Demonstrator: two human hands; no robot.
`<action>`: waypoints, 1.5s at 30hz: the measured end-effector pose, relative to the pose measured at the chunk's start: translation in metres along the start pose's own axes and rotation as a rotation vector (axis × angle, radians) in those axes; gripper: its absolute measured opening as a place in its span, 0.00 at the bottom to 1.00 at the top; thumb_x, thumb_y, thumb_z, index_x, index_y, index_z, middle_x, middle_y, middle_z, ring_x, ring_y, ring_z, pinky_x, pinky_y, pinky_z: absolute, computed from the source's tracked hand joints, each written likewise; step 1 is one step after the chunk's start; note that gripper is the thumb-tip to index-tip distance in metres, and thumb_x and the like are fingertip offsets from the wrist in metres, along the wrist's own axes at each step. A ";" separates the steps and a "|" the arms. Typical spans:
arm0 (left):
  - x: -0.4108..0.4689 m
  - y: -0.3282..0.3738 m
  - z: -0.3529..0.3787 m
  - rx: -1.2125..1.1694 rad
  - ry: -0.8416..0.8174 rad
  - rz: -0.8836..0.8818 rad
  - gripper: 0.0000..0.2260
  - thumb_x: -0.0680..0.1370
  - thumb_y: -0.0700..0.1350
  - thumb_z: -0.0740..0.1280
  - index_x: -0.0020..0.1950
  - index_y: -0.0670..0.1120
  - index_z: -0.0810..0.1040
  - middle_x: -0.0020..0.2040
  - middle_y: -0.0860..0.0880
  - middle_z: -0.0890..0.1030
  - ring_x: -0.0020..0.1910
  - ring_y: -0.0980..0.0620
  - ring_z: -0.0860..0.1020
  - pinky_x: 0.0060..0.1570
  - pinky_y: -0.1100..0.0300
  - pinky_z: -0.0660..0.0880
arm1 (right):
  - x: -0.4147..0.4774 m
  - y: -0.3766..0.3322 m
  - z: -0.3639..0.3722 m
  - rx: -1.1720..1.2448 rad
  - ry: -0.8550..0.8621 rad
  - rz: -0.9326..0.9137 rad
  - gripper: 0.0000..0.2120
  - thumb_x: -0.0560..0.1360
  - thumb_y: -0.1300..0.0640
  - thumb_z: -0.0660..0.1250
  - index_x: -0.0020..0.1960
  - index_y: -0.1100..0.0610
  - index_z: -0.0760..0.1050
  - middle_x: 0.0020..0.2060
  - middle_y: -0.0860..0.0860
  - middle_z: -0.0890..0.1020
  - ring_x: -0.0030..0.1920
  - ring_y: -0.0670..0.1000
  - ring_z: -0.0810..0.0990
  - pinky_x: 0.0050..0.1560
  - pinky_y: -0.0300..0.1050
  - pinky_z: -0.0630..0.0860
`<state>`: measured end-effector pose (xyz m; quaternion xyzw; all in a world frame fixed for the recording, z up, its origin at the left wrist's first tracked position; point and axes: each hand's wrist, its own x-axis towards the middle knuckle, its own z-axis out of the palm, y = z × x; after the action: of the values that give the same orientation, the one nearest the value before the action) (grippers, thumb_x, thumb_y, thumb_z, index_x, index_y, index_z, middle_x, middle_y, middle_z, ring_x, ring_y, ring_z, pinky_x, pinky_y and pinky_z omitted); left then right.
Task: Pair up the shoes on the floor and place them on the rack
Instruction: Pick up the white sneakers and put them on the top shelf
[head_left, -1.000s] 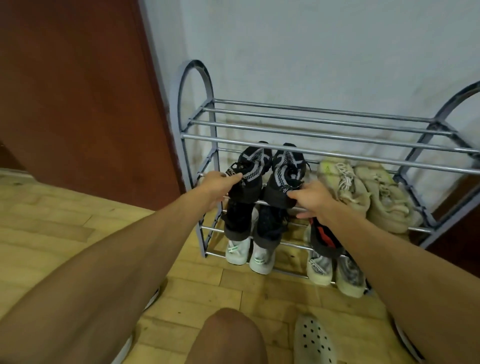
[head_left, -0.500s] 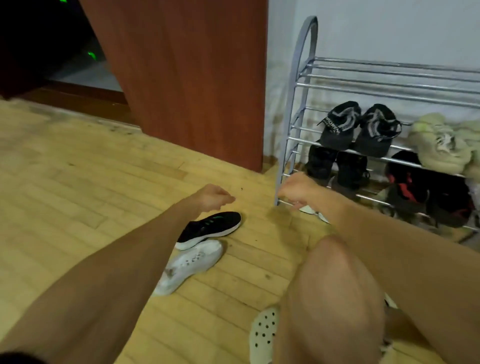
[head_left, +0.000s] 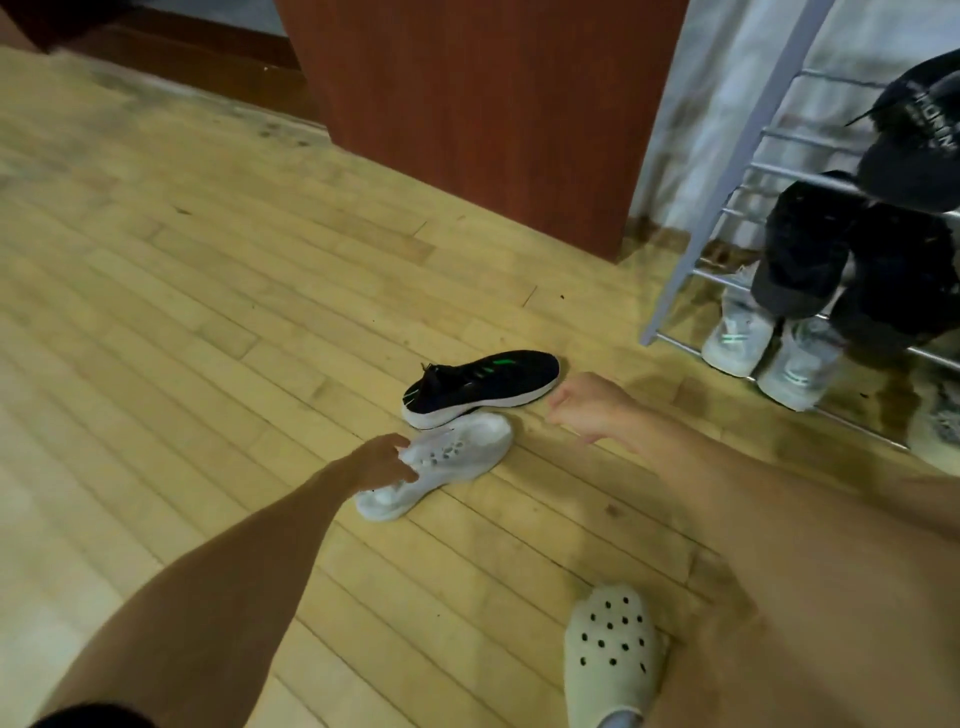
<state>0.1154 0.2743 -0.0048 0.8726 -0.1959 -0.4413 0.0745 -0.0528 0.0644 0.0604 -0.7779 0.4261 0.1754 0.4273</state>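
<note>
A white shoe (head_left: 452, 460) lies on its side on the wooden floor. My left hand (head_left: 382, 462) is closed on its collar, and the shoe still rests on the boards. Just behind it and touching it lies a black shoe (head_left: 483, 387) with green stripes and a white sole. My right hand (head_left: 587, 410) hovers by that shoe's toe with curled fingers, holding nothing. The grey metal rack (head_left: 719, 208) stands at the right against the wall. It carries black patterned shoes (head_left: 924, 150), black shoes (head_left: 810, 260) below them, and white shoes (head_left: 737, 338) at the bottom.
A red-brown wooden door (head_left: 467, 104) stands behind the shoes, left of the rack. A beige clog (head_left: 613, 654) with holes is on the foot at the lower right. My bare knee fills the right edge. Wooden floor stretches away to the left.
Both hands left the black patterned pair on the rack and came down to the floor. The view swung left. My left hand has reached the white shoe, and my right hand now sits by the black one.
</note>
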 end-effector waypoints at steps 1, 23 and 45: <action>0.009 -0.007 0.003 0.068 0.019 -0.017 0.30 0.76 0.45 0.69 0.75 0.44 0.62 0.69 0.43 0.69 0.66 0.44 0.71 0.62 0.55 0.70 | 0.007 0.003 0.002 -0.019 -0.024 -0.005 0.09 0.73 0.60 0.64 0.49 0.61 0.79 0.44 0.56 0.81 0.46 0.58 0.82 0.48 0.49 0.82; 0.008 -0.023 0.096 -0.168 0.038 -0.275 0.12 0.75 0.37 0.68 0.57 0.39 0.72 0.48 0.43 0.73 0.45 0.44 0.76 0.33 0.55 0.78 | -0.001 0.029 -0.003 -0.049 -0.132 -0.063 0.15 0.76 0.58 0.65 0.61 0.58 0.76 0.48 0.53 0.78 0.49 0.51 0.79 0.45 0.43 0.79; -0.262 0.264 0.015 -0.498 0.045 0.643 0.21 0.69 0.31 0.69 0.60 0.44 0.75 0.51 0.44 0.83 0.48 0.46 0.81 0.42 0.50 0.83 | -0.243 0.061 -0.170 0.296 0.349 -0.327 0.18 0.77 0.55 0.67 0.64 0.62 0.74 0.50 0.52 0.81 0.48 0.52 0.81 0.52 0.53 0.82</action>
<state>-0.1099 0.1410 0.2604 0.7315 -0.3442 -0.4101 0.4222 -0.2576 0.0344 0.2810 -0.7838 0.3830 -0.0970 0.4791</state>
